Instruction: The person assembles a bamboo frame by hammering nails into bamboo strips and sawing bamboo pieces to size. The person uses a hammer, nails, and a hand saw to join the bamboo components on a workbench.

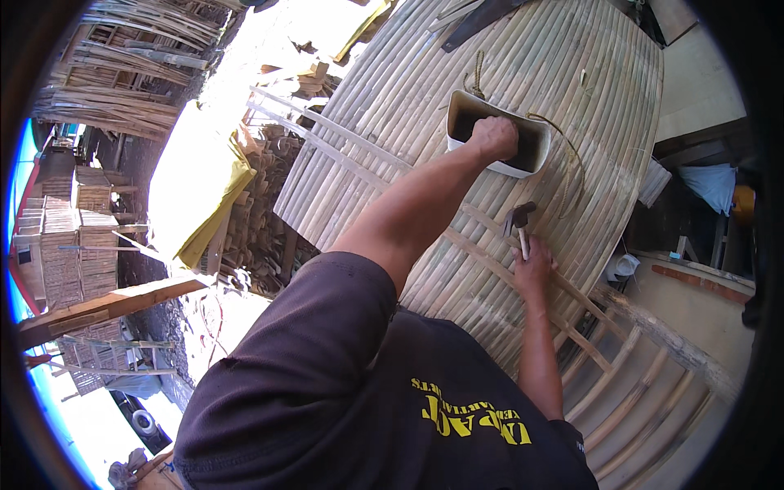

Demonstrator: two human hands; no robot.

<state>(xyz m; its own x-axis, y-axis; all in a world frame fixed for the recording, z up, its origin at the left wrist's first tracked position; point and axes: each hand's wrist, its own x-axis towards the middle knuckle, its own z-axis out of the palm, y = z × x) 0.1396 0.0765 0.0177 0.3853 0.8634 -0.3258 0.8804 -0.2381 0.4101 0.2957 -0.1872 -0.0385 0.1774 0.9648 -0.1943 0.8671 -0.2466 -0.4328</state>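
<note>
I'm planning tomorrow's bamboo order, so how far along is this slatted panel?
Done: slats cover most of the curved bamboo panel. In hand: the left hand reaches into a white container on the slats, and the right hand holds a hammer. Left: the bare frame ribs at lower right are uncovered.

An outdoor bamboo workshop: a large curved panel of split bamboo slats (523,106) fills the upper right, bundled bamboo strips (131,73) are stacked at upper left, and offcuts (261,220) lie heaped mid-frame.
</note>
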